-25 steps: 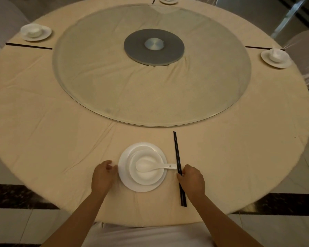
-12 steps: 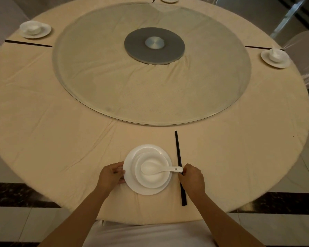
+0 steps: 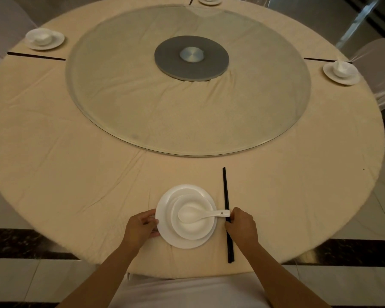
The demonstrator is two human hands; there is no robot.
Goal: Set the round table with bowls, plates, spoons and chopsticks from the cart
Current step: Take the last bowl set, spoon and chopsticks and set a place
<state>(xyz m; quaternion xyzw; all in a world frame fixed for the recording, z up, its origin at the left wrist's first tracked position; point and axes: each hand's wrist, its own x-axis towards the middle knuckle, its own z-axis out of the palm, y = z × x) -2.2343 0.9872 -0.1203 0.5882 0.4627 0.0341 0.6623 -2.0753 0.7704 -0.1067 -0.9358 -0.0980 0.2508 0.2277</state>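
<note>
Head view: left hand grips plate.

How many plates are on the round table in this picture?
4: the near plate by the hands, one far left, one far right, one at the top edge, partly cropped. More may lie outside view.

Left hand is gripping the rim of the round white ceramic plate carrying a white bowl and white spoon; right hand is pinching black chopsticks lying on the cream-clothed round counter.
</note>
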